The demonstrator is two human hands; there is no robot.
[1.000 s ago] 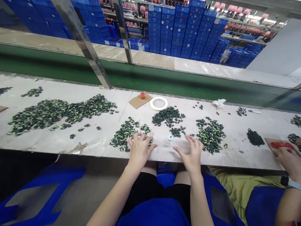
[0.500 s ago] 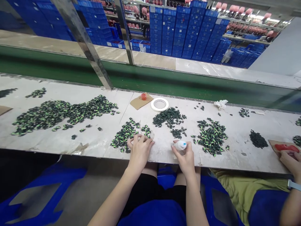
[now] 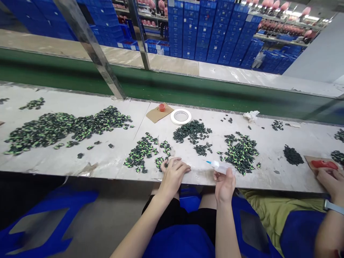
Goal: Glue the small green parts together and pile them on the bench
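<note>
Right hand (image 3: 225, 183) grips blue-tipped bottle (image 3: 221, 167) above pale table (image 3: 53, 165)

At left, a broad heap of black and green pieces (image 3: 53, 126), small and lumpy, spreads across the scuffed surface. Toward the middle, a smaller black-and-green pile (image 3: 140, 153) lies just left of the left hand (image 3: 174, 174), which is palm down with bent fingers close together; whether it pinches anything beneath cannot be told. Beyond it, a red cup (image 3: 162, 107) stands on a brown cardboard piece (image 3: 153, 115) beside a flat ring of white tape (image 3: 181, 123), with slim dark pieces (image 3: 189, 131) heaped nearby. The translucent, smooth-sided bottle lies within the right hand, closed around it between thumb and fingers; its blue tip and fine needle point left, toward the other hand, well apart from it. Just right of the bottle sits another black-and-green heap (image 3: 243, 156), then a compact black mound (image 3: 292, 156). At far right, a co-worker's hand (image 3: 331, 182) touches a glossy red object (image 3: 324, 164) over cardboard.
</note>
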